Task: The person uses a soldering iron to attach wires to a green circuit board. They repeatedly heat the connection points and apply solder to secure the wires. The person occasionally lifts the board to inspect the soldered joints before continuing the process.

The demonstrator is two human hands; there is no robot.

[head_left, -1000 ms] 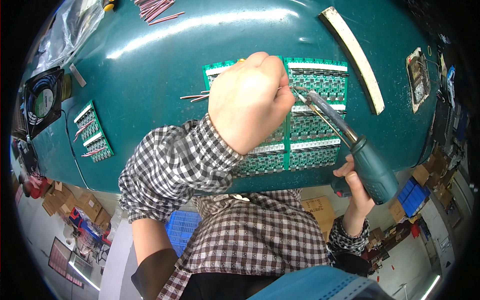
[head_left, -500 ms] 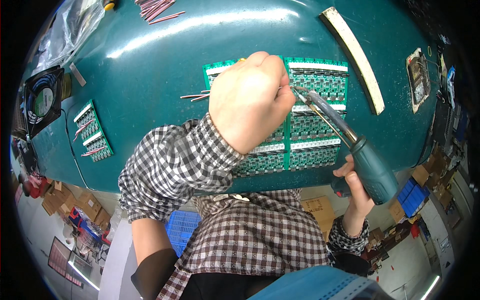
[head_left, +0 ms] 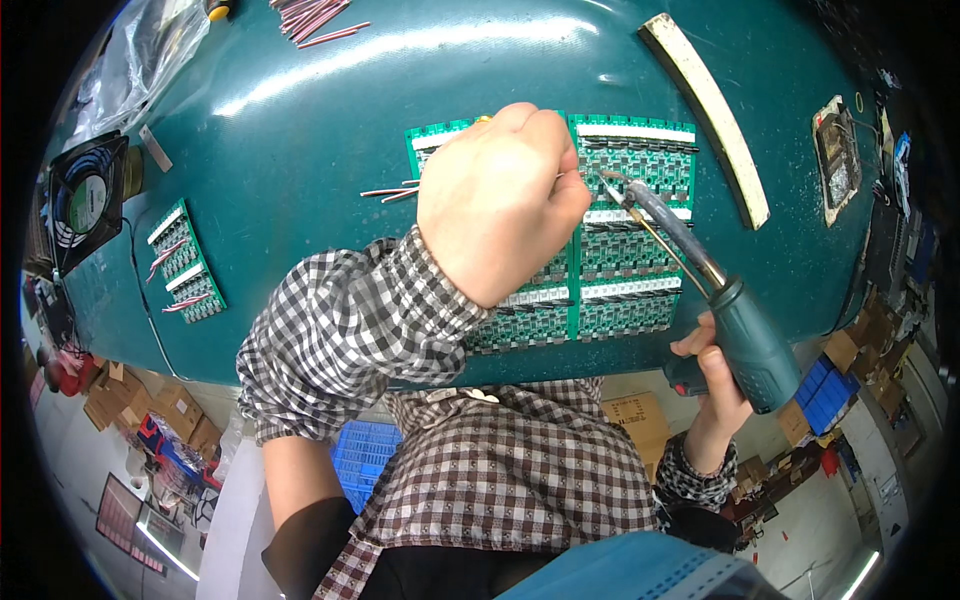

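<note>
A panel of green circuit boards (head_left: 630, 262) with white strips and black parts lies on the table in front of me. My left hand (head_left: 505, 205) covers its upper left part, fingers closed in a pinch near the middle seam. What they pinch is hidden. Two thin wires (head_left: 390, 191), red and white, stick out from beneath this hand on the left. In my right hand (head_left: 715, 372) is a dark green soldering gun (head_left: 752, 345), gripped by its handle. Its bent tip and thin feed tube point at the panel, just right of my left fingertips.
A smaller board panel (head_left: 187, 262) with wires lies at the left, beside a black fan (head_left: 82, 205). Cut wires (head_left: 310, 18) are heaped at the far edge. A curved pale strip (head_left: 708, 120) and a soiled tray (head_left: 836, 160) lie at the right.
The soldering gun's tip has drawn back slightly to the right, away from my left fingertips. My left hand has stayed in place.
</note>
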